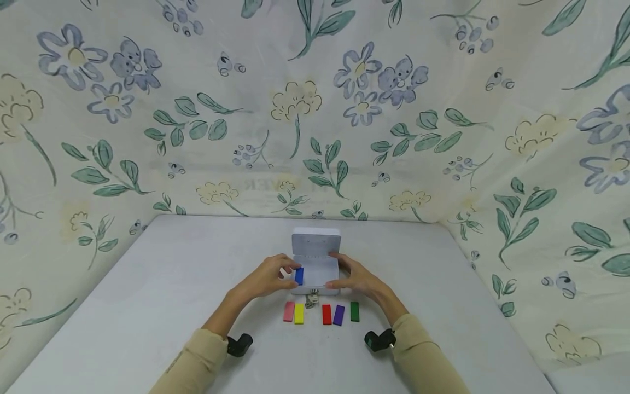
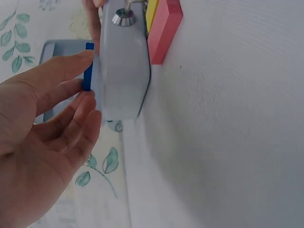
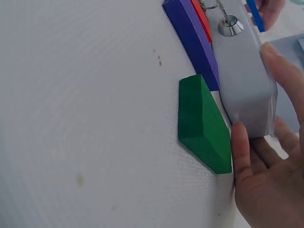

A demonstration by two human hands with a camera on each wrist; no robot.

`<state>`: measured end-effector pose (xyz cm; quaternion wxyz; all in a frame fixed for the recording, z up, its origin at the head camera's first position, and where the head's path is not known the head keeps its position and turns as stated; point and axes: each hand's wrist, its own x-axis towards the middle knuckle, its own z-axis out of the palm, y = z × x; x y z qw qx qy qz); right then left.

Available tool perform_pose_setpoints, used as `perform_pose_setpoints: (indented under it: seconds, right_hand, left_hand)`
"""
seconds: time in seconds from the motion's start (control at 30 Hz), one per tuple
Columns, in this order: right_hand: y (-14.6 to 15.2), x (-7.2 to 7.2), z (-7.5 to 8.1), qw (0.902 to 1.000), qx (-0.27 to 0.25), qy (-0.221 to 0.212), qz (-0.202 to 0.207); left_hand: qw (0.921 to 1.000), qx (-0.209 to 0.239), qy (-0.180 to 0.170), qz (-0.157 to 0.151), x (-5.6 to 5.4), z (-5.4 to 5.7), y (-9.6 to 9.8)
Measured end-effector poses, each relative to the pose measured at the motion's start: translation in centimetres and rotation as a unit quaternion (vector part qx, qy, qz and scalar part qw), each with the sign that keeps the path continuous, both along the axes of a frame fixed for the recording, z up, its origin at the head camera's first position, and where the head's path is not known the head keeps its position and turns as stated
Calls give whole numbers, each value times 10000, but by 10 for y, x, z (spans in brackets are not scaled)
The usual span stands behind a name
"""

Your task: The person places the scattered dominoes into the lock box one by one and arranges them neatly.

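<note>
A light grey lockable box (image 1: pixel 322 270) stands on the table with its lid (image 1: pixel 316 244) raised. A key sits in the front lock (image 2: pixel 124 18). My left hand (image 1: pixel 270 275) pinches a blue block (image 1: pixel 299 276) between thumb and fingers, over the box's left side. In the left wrist view the blue block (image 2: pixel 88 69) is seen edge-on, above the rim. My right hand (image 1: pixel 356 276) holds the box's right end, thumb at the front rim and fingers spread along the side. The right wrist view shows its fingertips touching the box (image 3: pixel 247 90) near the corner.
In front of the box lie a pink block (image 1: pixel 289 311), a yellow block (image 1: pixel 299 314), a red block (image 1: pixel 327 314), a purple block (image 1: pixel 338 315) and a green block (image 1: pixel 355 311). Keys (image 1: pixel 312 300) hang from the lock. Floral cloth (image 1: pixel 256 186) surrounds the white table (image 1: pixel 197 257).
</note>
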<state>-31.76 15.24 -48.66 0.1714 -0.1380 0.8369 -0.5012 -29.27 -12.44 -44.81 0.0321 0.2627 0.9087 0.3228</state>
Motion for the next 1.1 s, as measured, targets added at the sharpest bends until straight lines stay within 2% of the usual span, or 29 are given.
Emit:
perform_pose_setpoints:
  seconds: [0.13, 0.43, 0.73, 1.1]
  right_hand:
    - [0, 1, 1, 10000, 17, -21, -5]
    - [-1, 3, 2, 10000, -65, -15, -3]
    - [-1, 3, 2, 10000, 76, 41, 20]
    - [-1, 1, -1, 10000, 10, 48, 36]
  left_hand:
    - [9998, 121, -116, -72, -3, 0, 6]
    - [9985, 378, -10, -398, -12, -3, 15]
    - [9983, 472, -130, -326, -15, -7, 24]
    - [9989, 433, -54, -183, -21, -7, 38]
